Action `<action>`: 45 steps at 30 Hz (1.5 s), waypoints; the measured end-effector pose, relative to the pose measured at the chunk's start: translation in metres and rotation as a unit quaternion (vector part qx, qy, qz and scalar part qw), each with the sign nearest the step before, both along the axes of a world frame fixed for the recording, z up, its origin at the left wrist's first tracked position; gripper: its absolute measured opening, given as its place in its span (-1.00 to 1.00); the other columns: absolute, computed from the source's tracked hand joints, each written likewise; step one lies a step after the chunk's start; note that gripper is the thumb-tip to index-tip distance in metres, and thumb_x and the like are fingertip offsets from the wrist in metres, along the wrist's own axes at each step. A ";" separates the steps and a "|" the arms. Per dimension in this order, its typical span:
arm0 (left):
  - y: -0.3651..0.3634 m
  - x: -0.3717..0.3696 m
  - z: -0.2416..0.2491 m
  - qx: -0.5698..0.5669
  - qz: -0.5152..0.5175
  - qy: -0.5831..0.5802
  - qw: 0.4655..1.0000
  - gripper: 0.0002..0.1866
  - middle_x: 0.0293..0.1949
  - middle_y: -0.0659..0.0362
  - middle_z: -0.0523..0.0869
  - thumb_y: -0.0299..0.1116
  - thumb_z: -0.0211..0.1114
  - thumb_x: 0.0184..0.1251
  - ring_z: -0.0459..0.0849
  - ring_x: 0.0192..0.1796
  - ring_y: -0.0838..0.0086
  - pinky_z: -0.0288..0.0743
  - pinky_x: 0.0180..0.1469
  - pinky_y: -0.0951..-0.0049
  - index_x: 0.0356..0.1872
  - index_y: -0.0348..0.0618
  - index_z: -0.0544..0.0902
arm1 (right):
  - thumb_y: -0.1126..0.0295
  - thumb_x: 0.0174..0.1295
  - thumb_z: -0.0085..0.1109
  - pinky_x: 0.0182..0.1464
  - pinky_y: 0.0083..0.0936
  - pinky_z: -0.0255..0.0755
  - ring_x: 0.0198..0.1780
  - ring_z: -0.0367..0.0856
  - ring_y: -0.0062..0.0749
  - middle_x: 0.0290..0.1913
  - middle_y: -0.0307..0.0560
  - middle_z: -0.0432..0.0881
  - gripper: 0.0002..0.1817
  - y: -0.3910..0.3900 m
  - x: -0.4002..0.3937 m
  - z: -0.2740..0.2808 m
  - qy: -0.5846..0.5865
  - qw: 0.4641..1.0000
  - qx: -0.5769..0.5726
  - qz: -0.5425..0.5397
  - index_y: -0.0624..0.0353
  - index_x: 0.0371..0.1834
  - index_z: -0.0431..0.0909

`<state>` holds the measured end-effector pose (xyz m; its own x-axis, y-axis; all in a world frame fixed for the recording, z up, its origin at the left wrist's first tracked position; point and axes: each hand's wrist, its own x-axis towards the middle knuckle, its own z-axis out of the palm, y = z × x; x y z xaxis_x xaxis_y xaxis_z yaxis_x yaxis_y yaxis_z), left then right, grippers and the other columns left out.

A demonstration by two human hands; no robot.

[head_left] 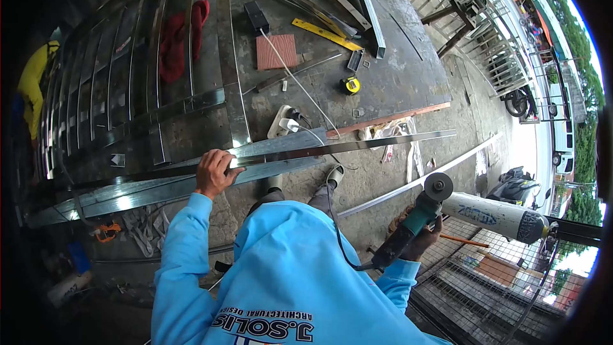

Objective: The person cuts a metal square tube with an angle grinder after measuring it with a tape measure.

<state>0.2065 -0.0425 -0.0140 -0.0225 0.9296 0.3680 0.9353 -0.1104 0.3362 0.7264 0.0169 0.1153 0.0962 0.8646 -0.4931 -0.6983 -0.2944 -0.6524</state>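
Observation:
My left hand (216, 172) is closed round a long, shiny metal bar (300, 153), which lies across the table's near edge and sticks out to the right. In my right hand (423, 241) is a green and black angle grinder (408, 230), its grey disc (438, 186) at the top and away from the bar. A black cord runs from the grinder towards my feet. Under and beside the bar are wide galvanized profiles (137, 195). A white power strip (281, 121) with plugs sits near the bar.
On the metal table (408, 80) lie a yellow square (327, 34), a tape measure (350, 85), a reddish board (276, 52) and a metal frame with red cloth (172, 48). A gas cylinder (491, 214) stands right of the grinder. A person in yellow (33, 83) is far left.

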 end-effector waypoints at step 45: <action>0.076 0.146 -0.019 -0.024 0.032 -0.017 0.999 -0.58 -0.04 0.31 0.72 -0.05 0.39 0.30 0.64 0.02 0.31 0.44 0.08 0.21 0.13 0.07 0.71 | 0.01 0.56 0.01 0.00 -0.61 0.35 -0.09 0.40 -0.56 -0.04 -0.14 0.52 -0.39 0.080 -0.007 -0.066 -0.384 0.844 0.033 0.374 0.16 0.47 0.17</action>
